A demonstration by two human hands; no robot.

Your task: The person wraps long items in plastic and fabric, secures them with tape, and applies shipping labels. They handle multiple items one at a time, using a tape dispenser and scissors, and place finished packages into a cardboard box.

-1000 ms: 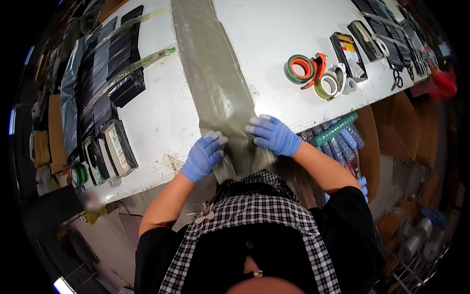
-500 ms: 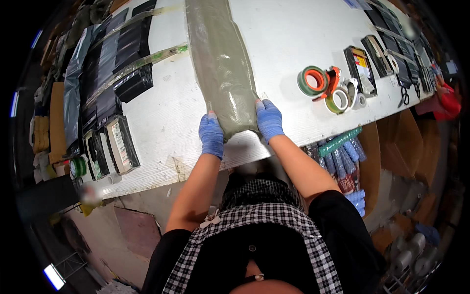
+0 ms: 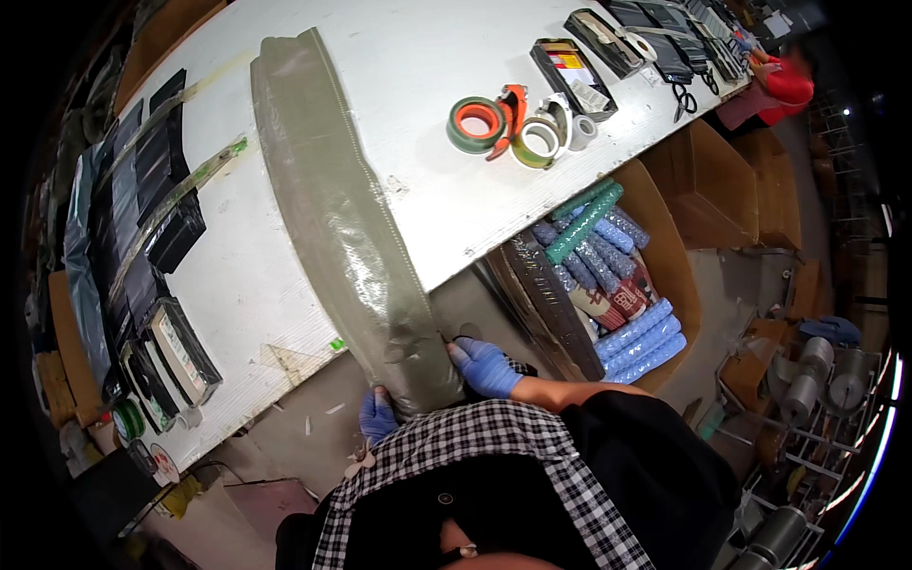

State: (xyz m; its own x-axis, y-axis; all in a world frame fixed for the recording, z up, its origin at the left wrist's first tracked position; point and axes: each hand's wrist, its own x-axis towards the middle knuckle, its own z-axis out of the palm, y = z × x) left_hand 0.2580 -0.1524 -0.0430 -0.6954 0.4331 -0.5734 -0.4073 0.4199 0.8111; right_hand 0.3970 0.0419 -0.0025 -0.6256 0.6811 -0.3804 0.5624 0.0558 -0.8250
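My left hand (image 3: pixel 378 415) and right hand (image 3: pixel 484 368) — both in blue gloves — clasp the near end of the long olive-green plastic-wrapped bundle (image 3: pixel 332 204), one on each side. That end hangs off the white table's (image 3: pixel 427 76) near edge against my checked shirt — the rest stretches away across the tabletop, with tape rolls (image 3: pixel 508 128) well to the right.

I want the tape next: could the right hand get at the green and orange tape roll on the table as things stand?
Probably not at once: the right hand grips the olive wrapped strip below the table edge; the tape roll lies unobstructed.
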